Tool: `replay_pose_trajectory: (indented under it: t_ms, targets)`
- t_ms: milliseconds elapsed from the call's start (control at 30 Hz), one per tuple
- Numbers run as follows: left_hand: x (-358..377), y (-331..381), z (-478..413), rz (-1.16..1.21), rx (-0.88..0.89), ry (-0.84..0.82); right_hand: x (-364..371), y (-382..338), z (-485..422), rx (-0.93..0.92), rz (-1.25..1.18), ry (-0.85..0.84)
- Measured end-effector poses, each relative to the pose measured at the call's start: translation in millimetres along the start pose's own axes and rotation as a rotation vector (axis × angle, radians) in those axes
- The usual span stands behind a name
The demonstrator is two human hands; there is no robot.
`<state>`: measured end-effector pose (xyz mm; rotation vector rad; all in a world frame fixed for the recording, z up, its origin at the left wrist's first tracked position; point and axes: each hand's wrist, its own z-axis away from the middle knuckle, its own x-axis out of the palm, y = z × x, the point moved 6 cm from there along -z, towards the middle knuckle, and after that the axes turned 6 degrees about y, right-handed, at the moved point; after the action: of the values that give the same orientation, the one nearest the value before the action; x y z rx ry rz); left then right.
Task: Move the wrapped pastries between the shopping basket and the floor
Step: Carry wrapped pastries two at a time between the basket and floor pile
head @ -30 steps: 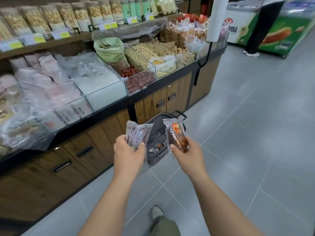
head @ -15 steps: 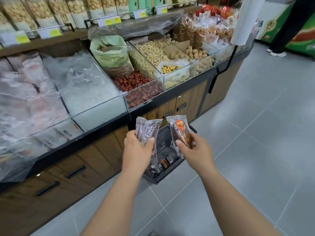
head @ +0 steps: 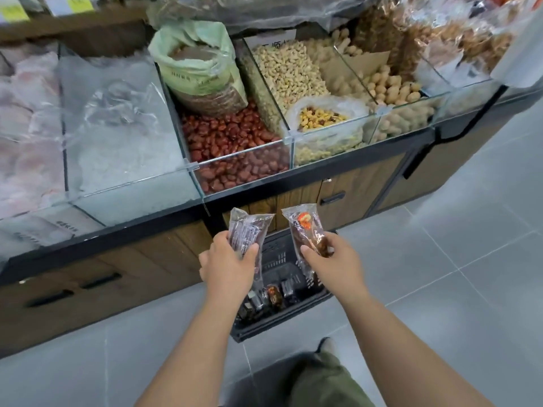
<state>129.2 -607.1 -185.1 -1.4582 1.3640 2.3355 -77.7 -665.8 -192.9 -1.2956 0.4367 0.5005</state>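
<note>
The left hand [head: 227, 267] curls its fingers [head: 249, 251] round a dark clear-wrapped pastry [head: 248, 229]; the right hand [head: 338, 265] pinches a brown pastry in orange-printed wrap [head: 305, 226]. Beneath the fingers, a black plastic shopping basket [head: 280, 257] on grey floor tiles [head: 440, 259] holds more pastries [head: 274, 298].

Long display counter [head: 323, 173], black edge, glass-walled bins on top. Red dates [head: 229, 136] in middle bin; green sack [head: 202, 63] upright at its back. Right of it: shelled peanuts [head: 288, 71], open clear bag of yellow kernels [head: 320, 117], peanuts in shell [head: 393, 89]. Left: white granules [head: 123, 154] under plastic film. Below: wooden cabinet doors [head: 147, 257], black handles [head: 101, 281].
</note>
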Motion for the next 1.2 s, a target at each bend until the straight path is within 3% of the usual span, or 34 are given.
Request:
replay_pose_trajectory:
  t_ms: [267,633,1000,1200]
  targets:
    - [68,-11,-33,0.053,-0.263,0.058,13,33,-92,0.022,0.096,-0.233]
    - [172,-101,-84,0.026,-0.45,-0.067,116,120,-149,0.11,0.256,-0.393]
    - [329,-241,-125,0.011,-0.492,-0.28,276,282,-192,0.285,0.392,-0.447]
    - [408,-314,-138,-0.249,-0.428,-0.358,350,366,-205,0.315,0.574,-0.523]
